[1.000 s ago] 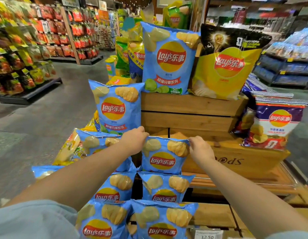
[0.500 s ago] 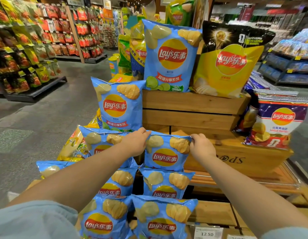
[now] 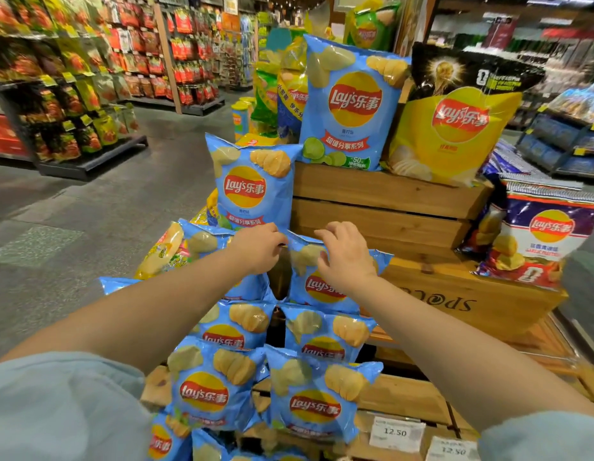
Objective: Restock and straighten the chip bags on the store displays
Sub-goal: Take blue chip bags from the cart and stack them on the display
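Note:
A small blue Lay's chip bag [image 3: 322, 289] stands at the top of a stepped column of the same blue bags [image 3: 325, 337] on a wooden display. My left hand [image 3: 260, 247] pinches its upper left corner. My right hand [image 3: 347, 259] curls over the middle of its top edge, thumb in front and fingers behind, hiding much of the bag's upper half. Under my left forearm lies a neighbouring small blue bag [image 3: 202, 239]. Directly behind stands a medium blue bag [image 3: 245, 191], upright against the upper wooden crate [image 3: 389, 201].
On the upper crate stand a large blue bag [image 3: 352, 104] and a yellow-and-black bag [image 3: 455, 128]. A purple bag [image 3: 542, 237] sits on the lower crate [image 3: 472, 307] at right. Price tags [image 3: 395, 432] hang at the front. Snack shelves [image 3: 56, 94] line the aisle at left.
My right hand slid left from the bag's right corner to the middle of its top edge. My left hand stayed at the left corner. The view shifted slightly.

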A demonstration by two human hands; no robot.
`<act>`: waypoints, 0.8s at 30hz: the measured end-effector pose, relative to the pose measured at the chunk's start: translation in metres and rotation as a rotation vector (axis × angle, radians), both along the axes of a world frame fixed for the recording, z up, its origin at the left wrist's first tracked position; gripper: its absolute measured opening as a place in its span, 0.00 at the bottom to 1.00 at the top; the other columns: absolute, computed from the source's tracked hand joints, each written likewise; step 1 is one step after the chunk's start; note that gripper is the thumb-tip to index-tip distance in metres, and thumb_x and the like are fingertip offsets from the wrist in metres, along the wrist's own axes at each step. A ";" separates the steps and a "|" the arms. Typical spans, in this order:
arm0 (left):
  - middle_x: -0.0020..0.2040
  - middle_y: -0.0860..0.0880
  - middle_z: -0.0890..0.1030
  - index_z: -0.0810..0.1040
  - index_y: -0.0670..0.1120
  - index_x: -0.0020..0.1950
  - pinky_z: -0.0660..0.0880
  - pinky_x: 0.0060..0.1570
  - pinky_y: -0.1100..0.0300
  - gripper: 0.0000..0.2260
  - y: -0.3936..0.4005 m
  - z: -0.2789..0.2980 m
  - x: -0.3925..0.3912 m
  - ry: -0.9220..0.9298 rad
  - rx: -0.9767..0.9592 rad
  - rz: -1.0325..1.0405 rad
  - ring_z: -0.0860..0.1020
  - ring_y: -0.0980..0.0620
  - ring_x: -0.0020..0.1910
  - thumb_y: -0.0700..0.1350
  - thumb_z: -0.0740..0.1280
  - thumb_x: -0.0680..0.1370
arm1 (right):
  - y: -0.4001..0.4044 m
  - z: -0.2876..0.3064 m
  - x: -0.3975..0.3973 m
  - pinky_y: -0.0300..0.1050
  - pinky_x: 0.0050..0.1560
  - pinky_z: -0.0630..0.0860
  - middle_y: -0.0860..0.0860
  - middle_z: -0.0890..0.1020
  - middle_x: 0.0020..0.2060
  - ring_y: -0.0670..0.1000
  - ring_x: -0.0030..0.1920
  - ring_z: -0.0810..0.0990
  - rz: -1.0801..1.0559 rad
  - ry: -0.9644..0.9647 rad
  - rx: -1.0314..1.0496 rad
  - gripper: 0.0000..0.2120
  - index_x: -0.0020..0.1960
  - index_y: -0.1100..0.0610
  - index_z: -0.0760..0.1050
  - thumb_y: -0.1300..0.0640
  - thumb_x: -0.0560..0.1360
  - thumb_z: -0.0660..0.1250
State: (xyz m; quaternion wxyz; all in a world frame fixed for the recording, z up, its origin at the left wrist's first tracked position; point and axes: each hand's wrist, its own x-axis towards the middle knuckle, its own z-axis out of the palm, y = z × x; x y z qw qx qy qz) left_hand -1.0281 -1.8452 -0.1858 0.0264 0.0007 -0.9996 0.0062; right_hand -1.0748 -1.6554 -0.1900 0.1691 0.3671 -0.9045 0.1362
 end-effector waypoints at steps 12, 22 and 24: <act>0.57 0.48 0.78 0.78 0.50 0.59 0.74 0.46 0.55 0.12 -0.060 -0.023 0.092 -0.195 -0.080 0.131 0.76 0.46 0.55 0.46 0.59 0.79 | -0.075 -0.042 0.053 0.55 0.41 0.77 0.58 0.79 0.38 0.61 0.42 0.76 0.189 -0.086 0.180 0.12 0.42 0.63 0.79 0.58 0.66 0.60; 0.66 0.49 0.73 0.73 0.53 0.68 0.73 0.56 0.52 0.16 -0.115 -0.089 0.128 -0.478 -0.069 0.158 0.73 0.47 0.64 0.47 0.60 0.81 | -0.112 -0.096 0.099 0.50 0.59 0.68 0.57 0.76 0.55 0.58 0.60 0.69 0.212 -0.170 0.540 0.15 0.61 0.59 0.74 0.56 0.80 0.56; 0.66 0.48 0.73 0.73 0.52 0.67 0.73 0.54 0.52 0.15 -0.118 -0.098 0.129 -0.490 -0.056 0.145 0.73 0.46 0.62 0.47 0.61 0.81 | -0.114 -0.106 0.102 0.50 0.59 0.68 0.57 0.75 0.57 0.58 0.61 0.68 0.203 -0.212 0.581 0.15 0.63 0.58 0.73 0.56 0.80 0.56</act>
